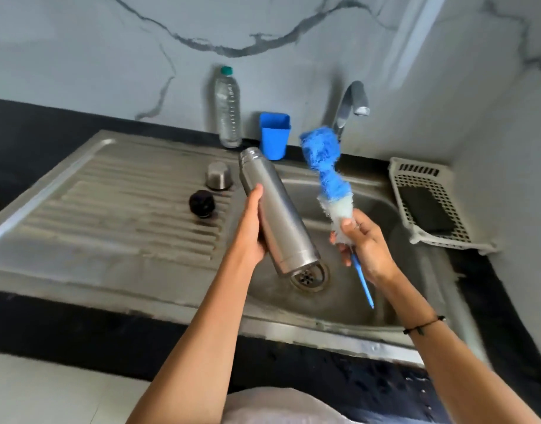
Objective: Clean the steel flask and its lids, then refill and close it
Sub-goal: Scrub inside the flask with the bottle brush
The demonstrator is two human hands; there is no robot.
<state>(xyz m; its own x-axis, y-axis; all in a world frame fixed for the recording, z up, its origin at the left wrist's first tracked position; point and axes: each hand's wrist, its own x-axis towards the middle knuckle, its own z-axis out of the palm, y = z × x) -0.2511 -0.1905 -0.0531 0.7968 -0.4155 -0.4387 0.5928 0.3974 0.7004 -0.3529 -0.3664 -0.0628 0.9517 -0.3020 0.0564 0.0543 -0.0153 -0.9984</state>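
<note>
The left hand [253,228] grips the steel flask [277,209] around its middle, with the thumb lying on the upper side. The flask is tilted above the sink [349,289]: its open neck points up and away toward the wall, and its base hangs just over the drain [309,275]. No brand or writing can be seen on the flask body.

The right hand [362,243] holds a bottle brush [327,175] at the white lower part of its bristles, fingers curled around it. The blue fluffy head stands up toward the tap [352,102], and the thin blue handle comes out below the hand. The brush is beside the flask, not inside it. The two hands are apart, each clamped on its own thing.

On the ribbed draining board at the left stand two lids: a steel cup lid [218,175] and, nearer, a black inner stopper [202,203]. They are close together and do not touch.

At the back of the black desk [33,127], against the wall, stands a clear plastic bottle [229,111] with a green cap; it shows no label with writing. Just beside it is a blue plastic cup [274,136]. On the right of the sink a white basket [428,203] holds a dark scrub pad [427,212].
</note>
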